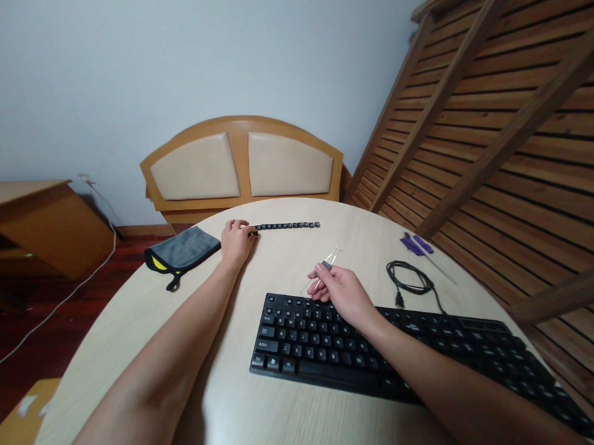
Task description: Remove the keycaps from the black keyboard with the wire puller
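My right hand (341, 292) grips a wire keycap puller (324, 267) by its grey handle, with thin wire loops sticking out at both ends. It is above the upper left part of a black keyboard (326, 377), and my forearm crosses the keys. Farther back, my left hand (236, 241) is at the left end of a straight row of black keycaps (290, 226) on the table. Its fingertips are closed around a small black keycap (253, 233), partly hidden by the fingers. Some of the keyboard's top-row keys look bare of caps.
A grey cloth with yellow lining (184, 252) lies left of my left hand. The keyboard's coiled cable (410, 277) is on the right, near a purple brush-like tool (415, 244). The round table (135, 325) stands before a headboard (243, 163); wooden slats (493, 125) lean at right.
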`<state>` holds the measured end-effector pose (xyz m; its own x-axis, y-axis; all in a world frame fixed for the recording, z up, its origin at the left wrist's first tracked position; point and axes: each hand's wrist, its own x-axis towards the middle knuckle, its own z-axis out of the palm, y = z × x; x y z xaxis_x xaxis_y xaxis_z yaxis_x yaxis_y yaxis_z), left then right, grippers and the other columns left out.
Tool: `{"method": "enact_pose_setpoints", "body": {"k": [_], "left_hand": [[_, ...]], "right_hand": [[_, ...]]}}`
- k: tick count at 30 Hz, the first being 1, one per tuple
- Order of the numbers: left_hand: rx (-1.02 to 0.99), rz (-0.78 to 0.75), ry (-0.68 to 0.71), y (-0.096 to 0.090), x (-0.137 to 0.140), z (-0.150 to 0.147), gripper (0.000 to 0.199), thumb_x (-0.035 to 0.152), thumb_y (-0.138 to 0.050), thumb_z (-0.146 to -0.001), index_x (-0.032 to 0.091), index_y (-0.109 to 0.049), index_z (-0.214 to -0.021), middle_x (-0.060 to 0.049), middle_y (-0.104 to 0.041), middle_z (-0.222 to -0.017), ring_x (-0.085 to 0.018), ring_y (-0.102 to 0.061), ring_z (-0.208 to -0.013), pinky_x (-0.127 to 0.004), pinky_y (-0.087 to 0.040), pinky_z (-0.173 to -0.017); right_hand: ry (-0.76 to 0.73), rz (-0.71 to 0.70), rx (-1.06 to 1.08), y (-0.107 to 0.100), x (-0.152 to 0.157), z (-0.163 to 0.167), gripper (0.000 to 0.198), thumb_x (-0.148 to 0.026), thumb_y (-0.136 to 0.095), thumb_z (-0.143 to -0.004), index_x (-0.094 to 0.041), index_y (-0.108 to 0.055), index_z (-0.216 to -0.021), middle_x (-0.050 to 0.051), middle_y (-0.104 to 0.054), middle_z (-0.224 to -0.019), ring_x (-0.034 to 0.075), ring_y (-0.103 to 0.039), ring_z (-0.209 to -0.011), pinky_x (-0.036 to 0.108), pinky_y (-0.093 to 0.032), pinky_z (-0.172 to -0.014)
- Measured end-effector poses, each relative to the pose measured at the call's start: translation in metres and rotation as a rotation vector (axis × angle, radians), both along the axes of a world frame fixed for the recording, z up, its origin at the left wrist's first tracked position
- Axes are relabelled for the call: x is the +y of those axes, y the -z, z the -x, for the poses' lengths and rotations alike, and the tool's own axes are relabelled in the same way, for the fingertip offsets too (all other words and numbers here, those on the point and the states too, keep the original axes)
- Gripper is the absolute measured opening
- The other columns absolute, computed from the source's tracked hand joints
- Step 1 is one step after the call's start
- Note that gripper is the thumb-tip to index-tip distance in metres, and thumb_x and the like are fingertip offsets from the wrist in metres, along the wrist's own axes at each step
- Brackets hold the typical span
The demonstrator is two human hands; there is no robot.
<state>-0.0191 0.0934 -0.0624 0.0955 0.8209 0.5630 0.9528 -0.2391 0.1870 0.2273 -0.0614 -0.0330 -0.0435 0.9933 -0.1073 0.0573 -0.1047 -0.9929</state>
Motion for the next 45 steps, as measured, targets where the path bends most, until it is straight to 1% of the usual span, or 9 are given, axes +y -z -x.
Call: {"method": "enact_pose_setpoints", "body": {"k": [10,23,27,31,36,37,39,41,45], "left_hand": [[-0.007,0.02,-0.026,0.007,0.005,0.004,0.019,0.027,-0.061,-0.087,0.025,-0.076,-0.099,-0.009,-0.062,-0.117,-0.032,-0.043,-0.116,-0.044,-0.043,-0.09],[-0.061,0.061,0.005,0.005,0.007,0.005,0.02,0.023,-0.06,-0.086,0.023,-0.074,-0.1,-0.011,-0.062,-0.116,-0.033,-0.044,-0.115,-0.046,-0.043,-0.093],[-0.107,0.06,0.071,0.001,-0.001,0.0,0.022,0.02,-0.059,-0.086,0.02,-0.072,-0.104,-0.014,-0.059,-0.12,-0.034,-0.042,-0.119,-0.048,-0.041,-0.097],[-0.147,0.107,0.267,-0.012,-0.017,-0.017,0.025,0.024,-0.058,-0.088,0.019,-0.067,-0.111,-0.013,-0.059,-0.122,-0.031,-0.047,-0.117,-0.046,-0.04,-0.099],[-0.151,0.348,0.647,-0.042,-0.047,-0.048,0.025,0.034,-0.057,-0.09,0.019,-0.068,-0.106,-0.005,-0.071,-0.099,-0.016,-0.064,-0.082,-0.026,-0.05,-0.074],[-0.14,0.426,0.736,-0.048,-0.054,-0.052,0.024,0.036,-0.059,-0.089,0.018,-0.069,-0.102,-0.003,-0.072,-0.093,-0.014,-0.064,-0.077,-0.023,-0.049,-0.07],[-0.116,0.732,0.957,-0.058,-0.068,-0.059,0.025,0.033,-0.06,-0.088,0.014,-0.069,-0.101,-0.005,-0.072,-0.089,-0.014,-0.063,-0.076,-0.023,-0.047,-0.069],[-0.047,0.91,0.992,-0.063,-0.08,-0.062,0.023,0.031,-0.064,-0.084,0.013,-0.07,-0.097,-0.003,-0.07,-0.08,-0.014,-0.06,-0.07,-0.022,-0.044,-0.064],[0.012,1.048,0.948,-0.066,-0.094,-0.065,0.019,0.026,-0.071,-0.076,0.014,-0.07,-0.09,0.001,-0.067,-0.074,-0.013,-0.058,-0.067,-0.021,-0.041,-0.061]], "right_hand": [[-0.025,-0.053,-0.028,0.005,0.001,-0.004,0.043,-0.056,-0.055,-0.087,-0.014,-0.065,-0.08,0.006,-0.071,-0.065,0.013,-0.065,-0.055,0.021,-0.045,-0.048],[-0.039,-0.059,-0.071,0.003,-0.001,-0.003,0.039,-0.047,-0.048,-0.092,-0.014,-0.065,-0.082,0.005,-0.07,-0.066,0.013,-0.065,-0.058,0.022,-0.044,-0.051],[-0.046,-0.123,-0.124,-0.001,-0.007,-0.002,0.032,-0.043,-0.05,-0.092,-0.015,-0.064,-0.087,0.004,-0.07,-0.067,0.014,-0.065,-0.06,0.023,-0.045,-0.054],[-0.048,-0.227,-0.143,-0.003,-0.013,0.0,0.026,-0.043,-0.054,-0.09,-0.018,-0.062,-0.091,0.001,-0.068,-0.065,0.015,-0.065,-0.062,0.025,-0.048,-0.058],[-0.08,-0.293,-0.213,-0.001,-0.017,-0.002,0.028,-0.044,-0.051,-0.093,-0.019,-0.062,-0.088,0.001,-0.068,-0.067,0.015,-0.065,-0.064,0.027,-0.05,-0.066],[-0.089,-0.307,-0.24,-0.001,-0.018,-0.003,0.029,-0.044,-0.05,-0.094,-0.019,-0.062,-0.087,0.001,-0.068,-0.068,0.015,-0.065,-0.064,0.027,-0.05,-0.067],[-0.113,-0.334,-0.297,-0.002,-0.019,-0.004,0.029,-0.044,-0.048,-0.095,-0.019,-0.062,-0.086,0.002,-0.068,-0.07,0.015,-0.066,-0.066,0.027,-0.05,-0.067],[-0.136,-0.36,-0.35,-0.004,-0.022,-0.004,0.029,-0.042,-0.047,-0.096,-0.02,-0.063,-0.087,0.002,-0.069,-0.072,0.016,-0.066,-0.068,0.027,-0.049,-0.068],[-0.147,-0.418,-0.423,-0.007,-0.025,-0.004,0.029,-0.04,-0.047,-0.096,-0.021,-0.064,-0.084,0.001,-0.07,-0.074,0.016,-0.066,-0.07,0.027,-0.049,-0.069]]}}
